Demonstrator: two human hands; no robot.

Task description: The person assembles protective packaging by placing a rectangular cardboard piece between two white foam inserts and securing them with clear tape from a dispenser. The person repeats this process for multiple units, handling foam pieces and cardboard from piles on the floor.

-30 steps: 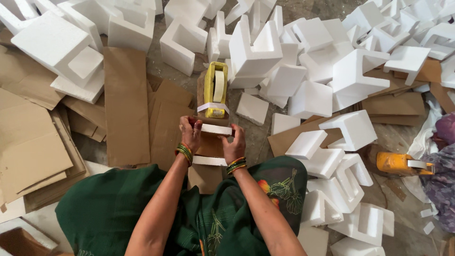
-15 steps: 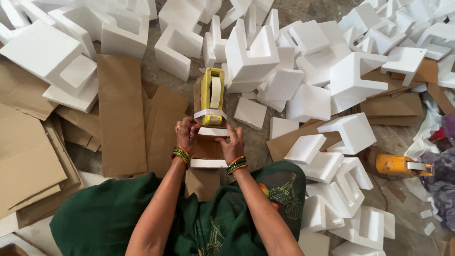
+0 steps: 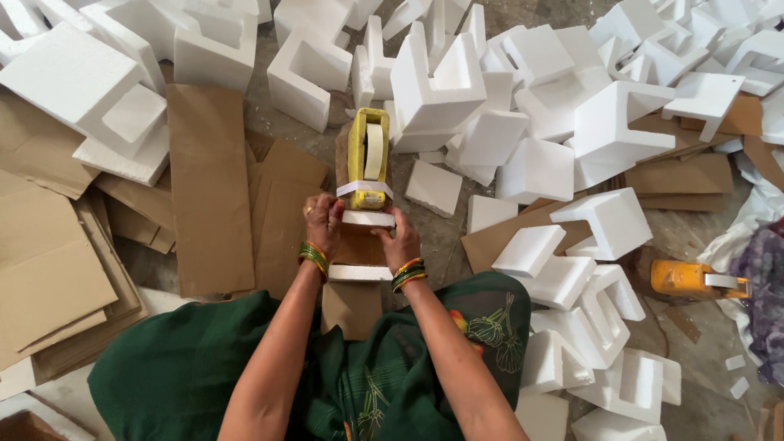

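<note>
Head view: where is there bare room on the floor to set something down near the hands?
A bare floor strip lies beside the right hand, up to the small foam slab. Flat cardboard left of the left hand is unoccupied. Foam blocks crowd the top and right.

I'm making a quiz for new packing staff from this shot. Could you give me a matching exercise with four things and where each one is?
Things:
1. yellow tape dispenser
2. orange tape dispenser
3. flat cardboard sheets
4. left hand

Places:
A. far right, on the floor beside foam pieces
B. stacked at the left edge
C. centre, standing on the wrapped bundle
D. gripping the bundle's left side, green bangles on the wrist

Pairs: 1-C, 2-A, 3-B, 4-D
</note>
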